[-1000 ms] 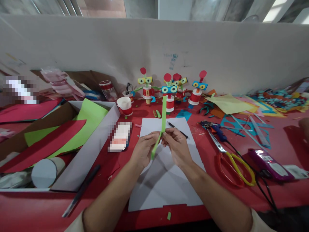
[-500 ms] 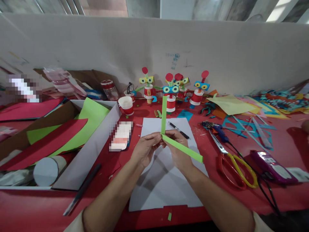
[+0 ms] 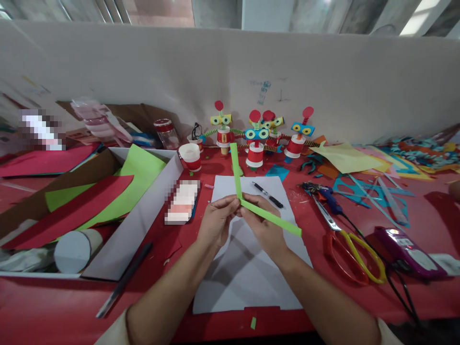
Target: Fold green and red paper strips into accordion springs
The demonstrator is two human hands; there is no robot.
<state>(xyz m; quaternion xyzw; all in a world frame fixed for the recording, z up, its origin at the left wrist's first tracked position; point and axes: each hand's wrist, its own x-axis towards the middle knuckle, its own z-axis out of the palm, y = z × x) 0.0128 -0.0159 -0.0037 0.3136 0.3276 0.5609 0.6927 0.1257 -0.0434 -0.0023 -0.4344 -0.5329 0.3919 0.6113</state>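
Two light green paper strips (image 3: 272, 218) meet at a corner between my fingertips, one pointing up and away, the other reaching down to the right. My left hand (image 3: 218, 218) pinches the corner from the left. On the other side my right hand (image 3: 261, 224) is closed on the same joint, its thumb near the fold. Both hands are above a large white paper sheet (image 3: 247, 282). A black pen (image 3: 268, 194) rests on the sheet beyond my right hand. The exact fold between the fingertips is partly hidden.
Large scissors (image 3: 354, 256), a blue glue gun (image 3: 328, 197) and a purple device (image 3: 409, 251) lie to the right. At left stands a white box (image 3: 143, 215) of coloured paper, beside a phone (image 3: 182, 202). Several paper-cup figures (image 3: 255, 154) stand at the back.
The upright green strip has tilted to the left, and the other strip's end has risen slightly. Both hands keep their pinch on the corner. The view has shifted slightly.
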